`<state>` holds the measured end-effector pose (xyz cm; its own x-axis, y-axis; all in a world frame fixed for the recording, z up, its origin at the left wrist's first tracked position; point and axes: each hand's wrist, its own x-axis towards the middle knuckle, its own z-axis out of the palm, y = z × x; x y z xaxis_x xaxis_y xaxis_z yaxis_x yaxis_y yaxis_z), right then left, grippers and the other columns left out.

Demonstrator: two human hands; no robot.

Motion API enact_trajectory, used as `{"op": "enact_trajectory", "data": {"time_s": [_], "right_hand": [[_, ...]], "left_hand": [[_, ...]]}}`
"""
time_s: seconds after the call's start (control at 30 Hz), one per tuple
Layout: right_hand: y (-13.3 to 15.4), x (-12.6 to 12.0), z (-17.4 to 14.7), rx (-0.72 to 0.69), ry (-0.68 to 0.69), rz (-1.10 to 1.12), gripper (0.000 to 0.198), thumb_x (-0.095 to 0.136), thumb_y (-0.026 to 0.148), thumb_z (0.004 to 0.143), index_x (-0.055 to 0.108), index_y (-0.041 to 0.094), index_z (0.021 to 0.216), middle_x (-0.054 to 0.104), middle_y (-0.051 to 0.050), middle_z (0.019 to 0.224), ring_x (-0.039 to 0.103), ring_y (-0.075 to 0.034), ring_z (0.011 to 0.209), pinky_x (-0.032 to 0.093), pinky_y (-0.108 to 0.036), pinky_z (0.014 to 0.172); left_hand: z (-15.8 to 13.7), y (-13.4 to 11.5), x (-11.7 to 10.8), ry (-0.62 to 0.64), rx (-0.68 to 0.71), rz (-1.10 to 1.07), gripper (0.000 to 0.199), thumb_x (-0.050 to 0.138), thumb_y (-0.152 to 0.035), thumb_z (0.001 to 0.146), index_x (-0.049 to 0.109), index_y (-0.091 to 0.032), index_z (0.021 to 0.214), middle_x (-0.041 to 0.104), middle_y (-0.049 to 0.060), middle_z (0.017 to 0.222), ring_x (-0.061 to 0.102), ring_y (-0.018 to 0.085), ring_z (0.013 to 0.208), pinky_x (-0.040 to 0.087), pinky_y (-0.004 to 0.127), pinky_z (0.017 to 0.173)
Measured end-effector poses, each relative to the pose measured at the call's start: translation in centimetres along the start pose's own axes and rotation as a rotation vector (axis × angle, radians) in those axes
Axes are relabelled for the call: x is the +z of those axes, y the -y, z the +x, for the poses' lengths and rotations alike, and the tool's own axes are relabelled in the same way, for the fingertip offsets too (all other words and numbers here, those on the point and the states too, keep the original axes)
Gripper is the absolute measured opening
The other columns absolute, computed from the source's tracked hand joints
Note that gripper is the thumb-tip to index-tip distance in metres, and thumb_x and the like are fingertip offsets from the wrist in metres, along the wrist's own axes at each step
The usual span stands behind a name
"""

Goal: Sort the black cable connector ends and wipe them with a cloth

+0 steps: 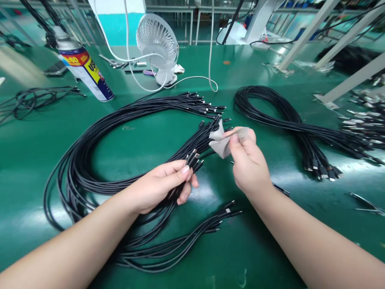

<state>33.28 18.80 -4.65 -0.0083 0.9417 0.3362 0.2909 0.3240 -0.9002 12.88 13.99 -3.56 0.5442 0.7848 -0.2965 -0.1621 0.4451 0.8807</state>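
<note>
Several black USB cables (193, 158) are bunched in my left hand (168, 180), their metal plug ends sticking up past the thumb. My right hand (249, 160) pinches a small grey cloth (221, 144) between thumb and fingers, a short way right of those plugs and apart from them. Behind both hands, a large looped bundle of black cables (99, 120) lies on the green table (255, 249), with its plug ends pointing right. A smaller group of cable ends (207, 224) rests in front of my left hand.
A spray can (86, 68) stands at the back left near a white fan (158, 44) with a white cord. Another cable bundle (279, 108) lies at right, by grey metal posts (355, 76). Tweezers (367, 204) lie at the right edge. Loose cables (33, 100) lie far left.
</note>
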Motion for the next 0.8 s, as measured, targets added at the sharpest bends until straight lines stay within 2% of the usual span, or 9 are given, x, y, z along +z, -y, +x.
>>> {"op": "enact_trajectory", "data": {"time_s": [0.1, 0.2, 0.33, 0.47, 0.6, 0.7, 0.8], "right_hand": [[0.3, 0.1, -0.5, -0.009, 0.198, -0.070, 0.026, 0.047, 0.038, 0.096, 0.064, 0.021, 0.088, 0.055, -0.007, 0.098, 0.055, -0.021, 0.097, 0.044, -0.037, 0.091], [0.7, 0.7, -1.2, 0.073, 0.408, 0.081, 0.029, 0.048, 0.043, 0.095, 0.065, 0.020, 0.088, 0.060, -0.005, 0.085, 0.058, -0.019, 0.086, 0.047, -0.034, 0.081], [0.9, 0.9, -1.4, 0.199, 0.403, 0.273, 0.034, 0.051, 0.053, 0.092, 0.065, 0.023, 0.103, 0.065, -0.003, 0.090, 0.060, -0.017, 0.082, 0.048, -0.030, 0.074], [0.5, 0.6, -0.8, 0.272, 0.508, 0.349, 0.024, 0.056, 0.041, 0.091, 0.061, 0.022, 0.105, 0.063, 0.000, 0.079, 0.059, -0.013, 0.069, 0.048, -0.027, 0.064], [-0.1, 0.7, -0.1, 0.308, 0.436, 0.260, 0.021, 0.067, 0.026, 0.078, 0.060, 0.021, 0.098, 0.064, 0.002, 0.077, 0.059, -0.013, 0.068, 0.049, -0.027, 0.063], [-0.3, 0.9, 0.0, 0.268, 0.304, 0.274, 0.023, 0.070, 0.025, 0.074, 0.060, 0.022, 0.094, 0.067, 0.001, 0.081, 0.063, -0.014, 0.073, 0.051, -0.030, 0.070], [-0.2, 1.0, -0.3, 0.259, 0.221, 0.392, 0.027, 0.076, 0.027, 0.072, 0.061, 0.023, 0.094, 0.070, -0.001, 0.089, 0.065, -0.016, 0.084, 0.053, -0.032, 0.078]], "left_hand": [[0.0, 0.0, 0.1, -0.023, 0.003, -0.007, 0.032, 0.055, -0.043, 0.092, 0.055, -0.015, 0.076, 0.057, 0.000, 0.063, 0.050, 0.009, 0.052, 0.040, 0.023, 0.054], [0.0, -0.1, 0.2, -0.038, -0.007, 0.024, 0.034, 0.055, -0.045, 0.092, 0.056, -0.014, 0.078, 0.057, 0.000, 0.062, 0.052, 0.009, 0.050, 0.037, 0.021, 0.049], [0.1, -0.2, 0.2, -0.084, 0.003, 0.041, 0.035, 0.055, -0.047, 0.091, 0.058, -0.014, 0.081, 0.059, 0.001, 0.065, 0.049, 0.008, 0.048, 0.036, 0.022, 0.047], [0.3, -0.1, 0.2, -0.108, -0.013, 0.037, 0.034, 0.054, -0.045, 0.092, 0.055, -0.014, 0.078, 0.048, -0.004, 0.053, 0.038, 0.005, 0.044, 0.028, 0.020, 0.046], [0.3, -0.1, 0.3, -0.108, -0.032, 0.016, 0.030, 0.058, -0.042, 0.090, 0.051, -0.015, 0.079, 0.041, -0.008, 0.052, 0.032, 0.004, 0.045, 0.023, 0.019, 0.046], [0.3, -0.3, 0.5, -0.114, -0.025, 0.000, 0.030, 0.070, -0.031, 0.082, 0.045, -0.017, 0.076, 0.045, -0.007, 0.062, 0.034, 0.003, 0.048, 0.026, 0.019, 0.046], [0.2, -0.3, 0.5, -0.074, -0.006, 0.009, 0.032, 0.072, -0.023, 0.080, 0.040, -0.019, 0.075, 0.049, -0.006, 0.071, 0.038, 0.002, 0.050, 0.029, 0.019, 0.047]]}}
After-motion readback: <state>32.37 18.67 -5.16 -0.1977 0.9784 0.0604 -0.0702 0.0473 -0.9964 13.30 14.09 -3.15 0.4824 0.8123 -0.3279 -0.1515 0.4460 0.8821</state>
